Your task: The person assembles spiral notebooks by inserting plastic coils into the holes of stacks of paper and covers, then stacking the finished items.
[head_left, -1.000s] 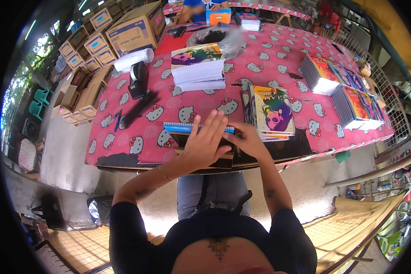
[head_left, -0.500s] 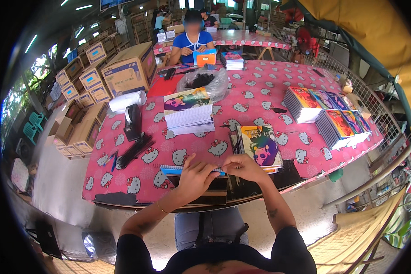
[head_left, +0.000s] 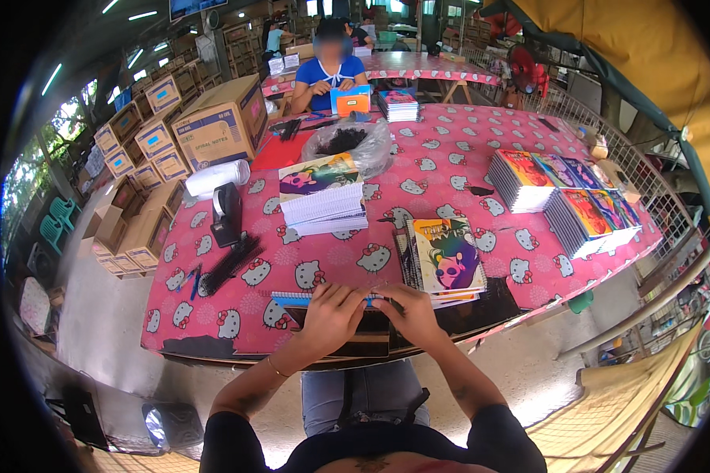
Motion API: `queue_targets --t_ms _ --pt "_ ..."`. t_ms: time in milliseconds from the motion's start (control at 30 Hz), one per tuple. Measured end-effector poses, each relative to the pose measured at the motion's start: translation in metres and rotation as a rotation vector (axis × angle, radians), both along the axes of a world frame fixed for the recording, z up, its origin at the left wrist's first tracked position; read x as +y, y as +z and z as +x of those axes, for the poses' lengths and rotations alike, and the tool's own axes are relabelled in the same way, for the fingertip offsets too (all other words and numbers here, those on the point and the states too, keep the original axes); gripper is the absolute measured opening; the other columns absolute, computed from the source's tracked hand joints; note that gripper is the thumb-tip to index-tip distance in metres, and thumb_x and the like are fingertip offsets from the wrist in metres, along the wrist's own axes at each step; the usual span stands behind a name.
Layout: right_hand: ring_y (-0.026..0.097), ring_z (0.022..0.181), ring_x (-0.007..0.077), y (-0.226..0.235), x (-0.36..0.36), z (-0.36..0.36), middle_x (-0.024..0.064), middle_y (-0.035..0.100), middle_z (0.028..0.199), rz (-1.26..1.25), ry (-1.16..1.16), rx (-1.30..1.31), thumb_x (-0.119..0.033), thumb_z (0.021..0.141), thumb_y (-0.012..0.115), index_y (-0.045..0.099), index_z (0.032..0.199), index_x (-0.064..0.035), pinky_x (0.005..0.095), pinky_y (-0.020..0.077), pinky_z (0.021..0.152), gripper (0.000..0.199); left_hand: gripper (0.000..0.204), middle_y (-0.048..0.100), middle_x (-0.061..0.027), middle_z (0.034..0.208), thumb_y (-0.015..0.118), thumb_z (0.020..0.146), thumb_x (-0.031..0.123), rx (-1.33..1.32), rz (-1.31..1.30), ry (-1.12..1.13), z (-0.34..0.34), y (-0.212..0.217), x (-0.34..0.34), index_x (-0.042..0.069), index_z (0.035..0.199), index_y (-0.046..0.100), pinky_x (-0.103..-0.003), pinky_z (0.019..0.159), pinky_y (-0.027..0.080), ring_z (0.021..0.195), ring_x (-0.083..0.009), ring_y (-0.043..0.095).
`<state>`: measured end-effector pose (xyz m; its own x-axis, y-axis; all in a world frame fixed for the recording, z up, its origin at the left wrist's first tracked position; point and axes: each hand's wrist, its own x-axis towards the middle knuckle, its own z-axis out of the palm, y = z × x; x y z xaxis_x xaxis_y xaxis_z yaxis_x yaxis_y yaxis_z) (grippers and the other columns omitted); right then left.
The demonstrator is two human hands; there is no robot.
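Note:
A thin spiral notebook (head_left: 290,299) with a blue edge lies at the table's near edge, its coil edge facing away from me. My left hand (head_left: 331,315) grips it near the middle, fingers bent over the coil edge. My right hand (head_left: 409,311) pinches the right end of the coil edge; the fingertips of both hands nearly meet there. A dark board (head_left: 363,345) shows beneath the notebook. Just beyond my right hand lies a stack of spiral notebooks (head_left: 448,256) with a yellow and purple cover on top.
Fanned notebook pages (head_left: 325,209) lie ahead, near a plastic bag of black coils (head_left: 345,142). At left are a tape dispenser (head_left: 227,214), loose black coils (head_left: 233,264) and blue cutters (head_left: 189,282). Notebook stacks (head_left: 572,225) stand right. A co-worker (head_left: 331,75) sits opposite; cartons (head_left: 221,126) stand left.
My right hand has come down onto the coil edge, its fingers now extended along it. My left hand has flattened slightly over the notebook. The view has shifted a little.

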<state>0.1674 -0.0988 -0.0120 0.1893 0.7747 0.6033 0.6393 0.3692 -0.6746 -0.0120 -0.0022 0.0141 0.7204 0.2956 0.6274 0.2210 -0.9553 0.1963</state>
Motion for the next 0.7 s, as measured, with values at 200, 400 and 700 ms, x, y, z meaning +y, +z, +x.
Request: queue_targets --t_ms 200,400,700 --pt "0.070 0.079 0.0300 -0.012 -0.001 -0.010 0.0146 0.071 0.095 0.099 -0.128 -0.087 -0.012 0.089 0.076 0.070 0.107 0.0005 0.0382 0.0541 0.070 0.023 0.027 0.066 -0.0096 0.094 0.067 0.086 0.008 -0.050 0.041 0.017 0.003 -0.004 -0.004 0.004 0.113 0.066 -0.042 0.087 0.044 0.086 -0.0286 0.063" --pt "0.069 0.092 0.0162 -0.027 0.007 -0.011 0.0118 0.072 0.103 0.014 0.132 0.332 -0.010 0.094 0.071 0.066 0.121 -0.0010 0.0306 0.0527 0.082 0.029 0.024 0.064 -0.0080 0.090 0.067 0.086 0.009 -0.085 0.065 0.022 0.004 -0.005 -0.006 0.005 0.109 0.066 -0.043 0.087 0.043 0.084 -0.0274 0.061" --pt "0.068 0.096 0.0211 -0.054 0.009 -0.021 0.0142 0.069 0.105 -0.126 0.142 0.397 -0.006 0.097 0.063 0.062 0.121 0.0002 0.0321 0.0513 0.086 0.025 0.026 0.061 -0.0067 0.084 0.069 0.082 0.014 -0.162 0.120 0.085 0.009 -0.017 -0.006 0.006 0.106 0.066 -0.042 0.084 0.041 0.077 -0.0254 0.058"
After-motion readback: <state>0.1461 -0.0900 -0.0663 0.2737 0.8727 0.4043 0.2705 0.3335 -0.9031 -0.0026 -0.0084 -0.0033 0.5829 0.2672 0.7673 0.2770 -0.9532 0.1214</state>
